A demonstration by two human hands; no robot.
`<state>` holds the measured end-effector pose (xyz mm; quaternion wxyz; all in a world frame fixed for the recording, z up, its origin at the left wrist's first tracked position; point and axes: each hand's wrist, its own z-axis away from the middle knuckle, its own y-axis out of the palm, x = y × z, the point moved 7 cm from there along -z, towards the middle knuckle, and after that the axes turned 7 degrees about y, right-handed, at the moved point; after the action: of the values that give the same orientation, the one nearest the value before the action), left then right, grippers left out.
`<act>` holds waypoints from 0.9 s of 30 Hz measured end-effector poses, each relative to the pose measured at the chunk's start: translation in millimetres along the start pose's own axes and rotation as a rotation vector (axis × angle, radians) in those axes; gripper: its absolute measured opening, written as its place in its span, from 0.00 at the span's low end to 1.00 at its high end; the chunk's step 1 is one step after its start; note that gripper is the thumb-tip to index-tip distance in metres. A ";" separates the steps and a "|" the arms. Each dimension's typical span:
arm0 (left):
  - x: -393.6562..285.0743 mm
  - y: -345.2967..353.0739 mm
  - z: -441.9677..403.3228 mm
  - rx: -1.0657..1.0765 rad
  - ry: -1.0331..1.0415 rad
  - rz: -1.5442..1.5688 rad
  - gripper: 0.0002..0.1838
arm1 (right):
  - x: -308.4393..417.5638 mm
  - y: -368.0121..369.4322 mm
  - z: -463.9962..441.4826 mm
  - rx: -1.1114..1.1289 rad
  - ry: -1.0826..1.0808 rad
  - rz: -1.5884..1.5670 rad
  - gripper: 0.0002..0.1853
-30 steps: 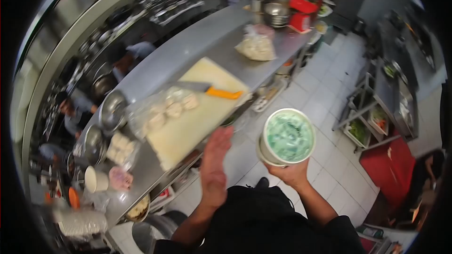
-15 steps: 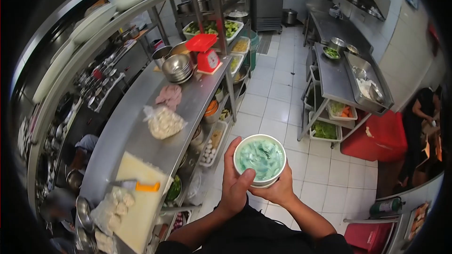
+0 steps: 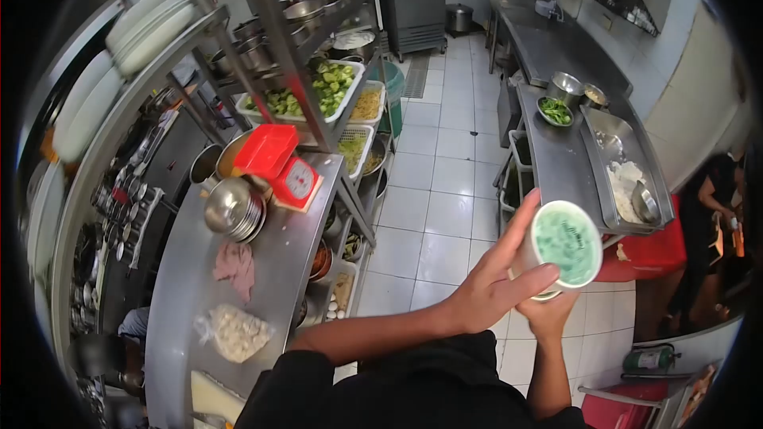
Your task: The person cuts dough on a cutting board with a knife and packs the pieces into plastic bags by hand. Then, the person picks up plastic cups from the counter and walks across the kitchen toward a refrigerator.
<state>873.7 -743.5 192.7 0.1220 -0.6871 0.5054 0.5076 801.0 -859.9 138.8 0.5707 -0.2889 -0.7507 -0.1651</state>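
A round white-rimmed tub (image 3: 567,245) is held in both hands, over the floor at the right of centre. Its top looks pale green with dark printing; I cannot tell if that is a lid or the contents. My left hand (image 3: 497,274) wraps the tub's left side, its thumb lying across the near rim. Below it, my right hand (image 3: 548,316) is closed around the underside, with most of its fingers hidden. A second pale rim shows just under the tub, above my right hand.
At left, a steel counter (image 3: 179,286) carries a red scale (image 3: 290,175), metal bowls (image 3: 234,208), a pink cloth (image 3: 235,270) and a plastic bag (image 3: 238,334). Vegetable trays (image 3: 350,83) fill the rack. At right stand a steel table (image 3: 556,151) and a red bin (image 3: 652,258). Another person (image 3: 707,214) stands far right.
My hands have carried the tub right and slightly up, and it now tilts. The view has shifted forward, bringing the scale and the right-hand table closer.
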 end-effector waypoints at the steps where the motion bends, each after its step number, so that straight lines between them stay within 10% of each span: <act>1: 11.9 -12.7 -26.5 0.021 0.033 -0.047 0.47 | -14.8 -5.8 -24.7 -0.029 0.031 -0.008 0.41; 8: 93.8 -171.3 -141.0 -0.295 -0.076 -0.460 0.38 | -99.6 -21.0 -207.9 -0.107 -0.008 0.156 0.42; 18: 153.7 -387.0 -22.0 -1.332 -0.396 -0.584 0.27 | -152.5 78.4 -470.4 0.040 -0.090 0.039 0.39; 27: 171.9 -576.7 -262.1 -1.109 -0.257 -0.581 0.22 | -205.8 156.1 -661.7 -0.016 -0.210 -0.048 0.36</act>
<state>1491.6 -755.1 -28.3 -0.0593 -0.6908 -0.0578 0.7183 1439.4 -1171.0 124.6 0.4825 -0.2911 -0.8117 -0.1537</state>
